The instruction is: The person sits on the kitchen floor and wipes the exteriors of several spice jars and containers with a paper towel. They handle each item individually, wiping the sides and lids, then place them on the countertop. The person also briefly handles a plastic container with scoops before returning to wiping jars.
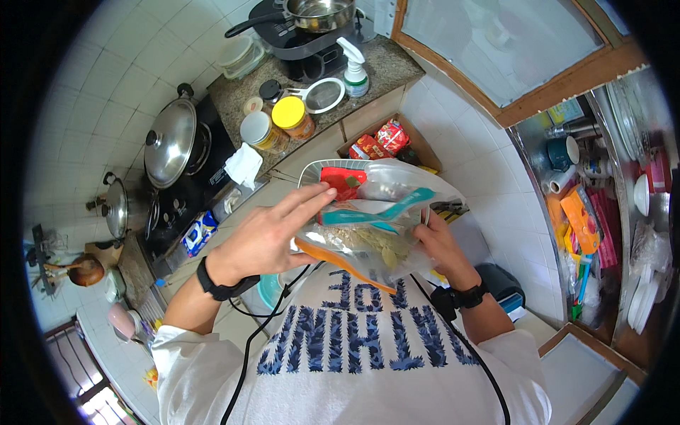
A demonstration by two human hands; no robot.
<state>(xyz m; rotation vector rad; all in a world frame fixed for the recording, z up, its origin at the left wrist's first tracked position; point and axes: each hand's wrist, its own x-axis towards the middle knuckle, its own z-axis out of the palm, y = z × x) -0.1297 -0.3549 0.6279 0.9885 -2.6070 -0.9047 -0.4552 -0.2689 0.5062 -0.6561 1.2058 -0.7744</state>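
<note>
A white basket (311, 169) filled with bags is held up in front of my chest. My right hand (443, 247) grips its right side, the fingers partly hidden by clear plastic. My left hand (268, 228) lies at the left side, its fingertips over a red packet (345, 183) and its thumb near an orange-edged clear bag (345, 265); whether it grips anything is unclear. Dried leaves (387, 247), like bay leaves, show through clear plastic. Teal-edged zip bags (372, 215) stand in the middle, with another clear bag (393, 178) behind them.
A cardboard box (427, 151) of red packets sits beyond the basket. On the granite counter (385, 66) are a spray bottle (355, 71), a strainer (325, 95) and lidded jars (293, 118). Lidded pans (171, 144) occupy the stove at left. Open cupboard shelves (605, 159) stand right, below a swung-out door (499, 48).
</note>
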